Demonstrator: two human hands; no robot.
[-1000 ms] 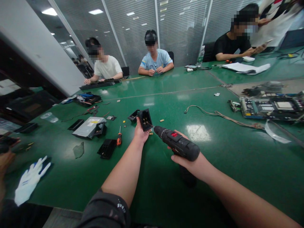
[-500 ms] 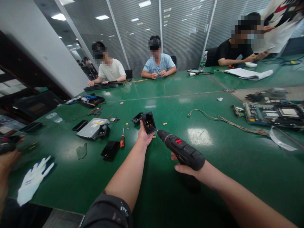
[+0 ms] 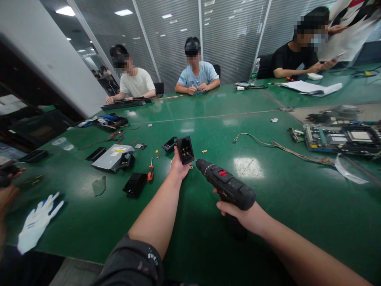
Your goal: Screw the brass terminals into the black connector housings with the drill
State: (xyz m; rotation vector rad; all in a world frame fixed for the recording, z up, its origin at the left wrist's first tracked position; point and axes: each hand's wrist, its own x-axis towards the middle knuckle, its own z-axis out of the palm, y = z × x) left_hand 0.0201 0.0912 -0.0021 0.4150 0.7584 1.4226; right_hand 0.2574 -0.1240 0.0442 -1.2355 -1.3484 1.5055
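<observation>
black plastic box point(image 3: 185, 150) in one hand, power drill point(image 3: 228, 184) in the other

the left hand point(image 3: 177, 167) is closed around the box, its thumb along the near left edge and most of its fingers hidden behind. the right hand point(image 3: 238, 210) is wrapped round the drill's handle; i cannot tell whether a finger presses the trigger. the box is held tilted above the table point(image 3: 214, 125), its open side facing the wearer and small brass-coloured pieces showing inside. the drill points at the box's lower right corner, its thin bit right beside it; contact is too small to make out.

just behind the box lies a second black box point(image 3: 169, 144). one brass plate point(image 3: 204, 151) rests to its right, another point(image 3: 191, 167) next to the left hand. left of the forearm are an orange-handled screwdriver point(image 3: 150, 174), a black case point(image 3: 135, 185) and a grey metal drive point(image 3: 108, 159) with a black frame point(image 3: 126, 160) against its right side. farther left, a white glove point(image 3: 38, 222) lies near the table's edge, close to a co-worker's hand point(image 3: 8, 196). off to the right stretch thin cables point(image 3: 278, 143), then a circuit board point(image 3: 339, 138). three people sit across the table, in white point(image 3: 137, 82), light blue point(image 3: 198, 75) and black point(image 3: 293, 59) shirts.
</observation>
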